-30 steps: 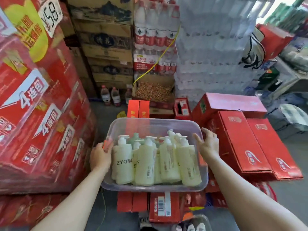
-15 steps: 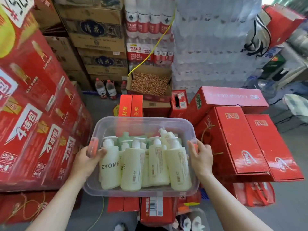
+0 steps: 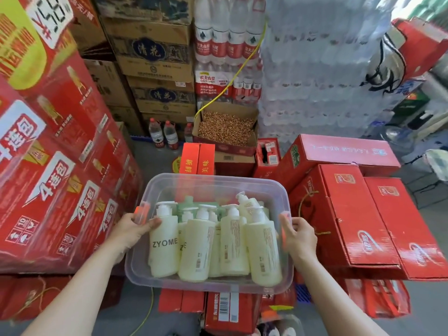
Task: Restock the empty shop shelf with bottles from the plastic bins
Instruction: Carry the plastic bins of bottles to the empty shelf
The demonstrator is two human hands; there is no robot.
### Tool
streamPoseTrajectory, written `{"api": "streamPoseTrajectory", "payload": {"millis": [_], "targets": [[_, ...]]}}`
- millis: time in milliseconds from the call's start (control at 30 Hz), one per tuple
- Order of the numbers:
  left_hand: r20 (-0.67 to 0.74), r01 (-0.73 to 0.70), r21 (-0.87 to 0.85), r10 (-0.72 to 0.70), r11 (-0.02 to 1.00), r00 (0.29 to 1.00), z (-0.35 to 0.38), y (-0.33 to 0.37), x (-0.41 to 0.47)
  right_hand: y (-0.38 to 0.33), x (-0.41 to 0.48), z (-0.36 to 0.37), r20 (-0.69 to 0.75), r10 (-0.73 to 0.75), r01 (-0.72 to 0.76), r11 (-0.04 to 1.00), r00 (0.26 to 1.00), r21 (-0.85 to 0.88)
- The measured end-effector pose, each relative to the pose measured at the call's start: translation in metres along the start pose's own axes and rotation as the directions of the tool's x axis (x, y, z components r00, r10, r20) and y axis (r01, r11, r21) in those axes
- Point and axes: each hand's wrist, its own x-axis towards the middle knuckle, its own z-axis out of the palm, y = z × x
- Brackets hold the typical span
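A clear plastic bin (image 3: 213, 184) is held up in front of me above the floor. Several pale yellow pump bottles (image 3: 196, 248) lie in it, one marked ZYOME (image 3: 163, 246), with a green one behind them. My left hand (image 3: 128, 229) grips the bin's left rim at an orange clip, thumb inside the bin. My right hand (image 3: 299, 236) grips the right rim at its orange clip. No shop shelf is in view.
Red cartons (image 3: 60, 178) are stacked high on the left. More red boxes (image 3: 358, 214) lie on the right and below the bin. Ahead stand brown cartons (image 3: 155, 69), packs of water bottles (image 3: 228, 44) and an open box of peanuts (image 3: 225, 128). Grey floor (image 3: 155, 161) runs between.
Both hands keep their grip on the bin. The view has shifted slightly; the stacks ahead look a little closer than one second ago.
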Motion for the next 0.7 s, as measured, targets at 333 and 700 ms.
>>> {"api": "streamPoseTrajectory", "payload": {"millis": [333, 700], "targets": [[-0.061, 0.115, -0.026, -0.116, 0.993, 0.991, -0.010, -0.024, -0.062, -0.020, -0.025, 0.005, 0.003, 0.013, -0.013, 0.995, 1.000, -0.102], [-0.079, 0.326, -0.329, -0.370, 0.886, 0.926, -0.090, -0.207, -0.187, -0.020, -0.159, 0.078, 0.223, -0.119, 0.187, 0.931, 0.967, -0.313]]}}
